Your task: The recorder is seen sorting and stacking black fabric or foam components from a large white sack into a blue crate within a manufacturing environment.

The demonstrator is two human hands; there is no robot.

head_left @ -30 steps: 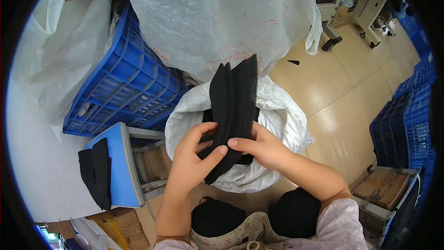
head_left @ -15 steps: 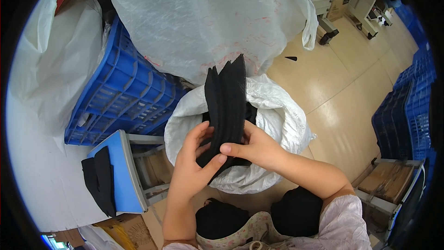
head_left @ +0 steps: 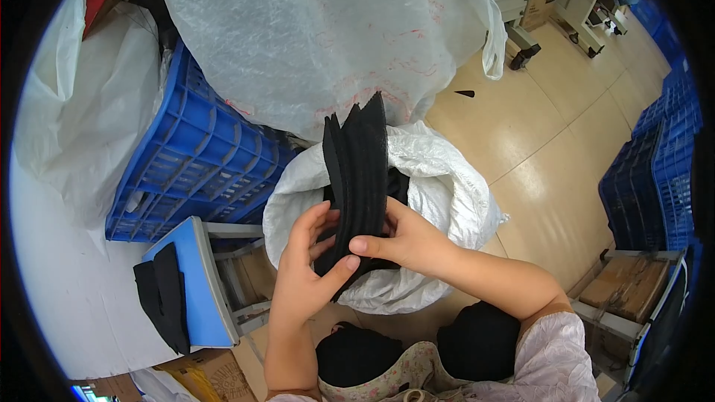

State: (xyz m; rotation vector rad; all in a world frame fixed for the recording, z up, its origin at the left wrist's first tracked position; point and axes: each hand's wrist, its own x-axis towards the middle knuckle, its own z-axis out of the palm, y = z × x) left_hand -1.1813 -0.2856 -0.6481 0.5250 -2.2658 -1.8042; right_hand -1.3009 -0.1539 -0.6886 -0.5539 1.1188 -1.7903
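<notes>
A stack of black fabric strips (head_left: 363, 171) stands upright between my hands, its layers fanned at the top into jagged ends. My left hand (head_left: 309, 264) grips it from the left, thumb on the near edge and fingers around the far side. From the right, my right hand (head_left: 402, 238) closes on the same stack, its thumb pressed on the front. Below the hands is an open white woven sack (head_left: 454, 193) with a rolled rim; more black pieces show inside it, partly hidden by the stack.
Two black pieces (head_left: 162, 294) lie on a blue-topped stool (head_left: 195, 283) at left. Beside it stands a blue plastic crate (head_left: 201, 149). A large translucent bag (head_left: 320, 30) bulges beyond the sack. Blue crates (head_left: 648, 171) line the right, above a cardboard box (head_left: 625, 286). A black scrap (head_left: 465, 93) lies on the tiled floor.
The layers of the stack have fanned apart slightly more at the top, and it has shifted a little left in view. Both hands keep their hold.
</notes>
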